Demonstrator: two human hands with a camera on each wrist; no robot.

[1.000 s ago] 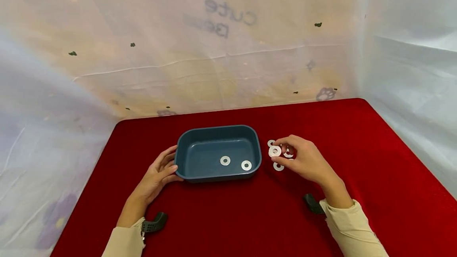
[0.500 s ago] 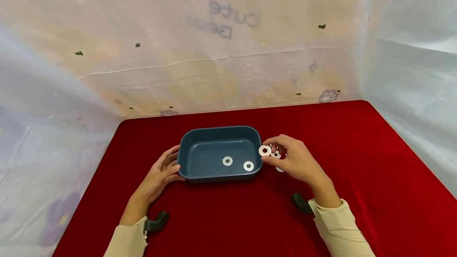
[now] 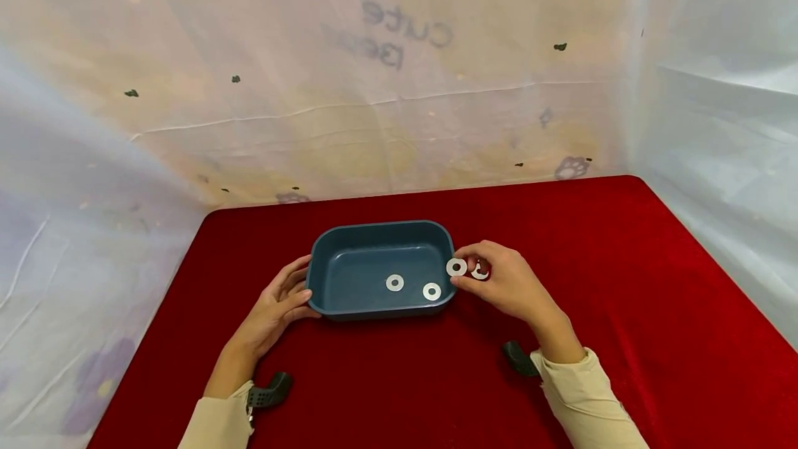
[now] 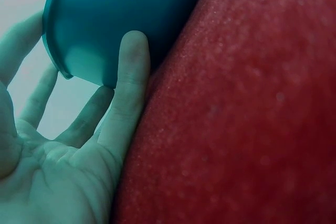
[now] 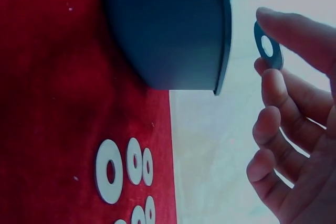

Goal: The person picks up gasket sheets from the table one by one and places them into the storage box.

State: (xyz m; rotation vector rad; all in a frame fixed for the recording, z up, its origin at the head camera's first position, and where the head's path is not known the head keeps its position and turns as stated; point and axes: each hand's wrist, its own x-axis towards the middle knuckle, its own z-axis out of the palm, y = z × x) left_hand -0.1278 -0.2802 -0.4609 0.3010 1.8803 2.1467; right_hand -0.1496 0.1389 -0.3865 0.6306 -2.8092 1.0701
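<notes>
A flat metal washer (image 3: pixel 456 267) is pinched by the thumb and fingertips of my right hand (image 3: pixel 508 283), right at the right rim of a blue rectangular container (image 3: pixel 361 265). In the right wrist view this washer (image 5: pixel 268 45) stands tilted on edge, above the level of the rim. Two more washers, one nearer the middle (image 3: pixel 395 283) and one toward the front right (image 3: pixel 431 291), lie on the container's floor. My left hand (image 3: pixel 274 307) rests spread fingers against the container's left end; in the left wrist view the fingers (image 4: pixel 131 72) lie nearly straight along its outer wall.
Several loose washers (image 5: pixel 109 171) lie on the red tablecloth (image 3: pixel 386 386) to the container's right, mostly hidden under my right hand in the head view. A pale printed curtain (image 3: pixel 349 123) hangs behind the table.
My right hand has carried the pinched washer left from above the loose washers to the container's right rim. The left hand stays against the container's left end.
</notes>
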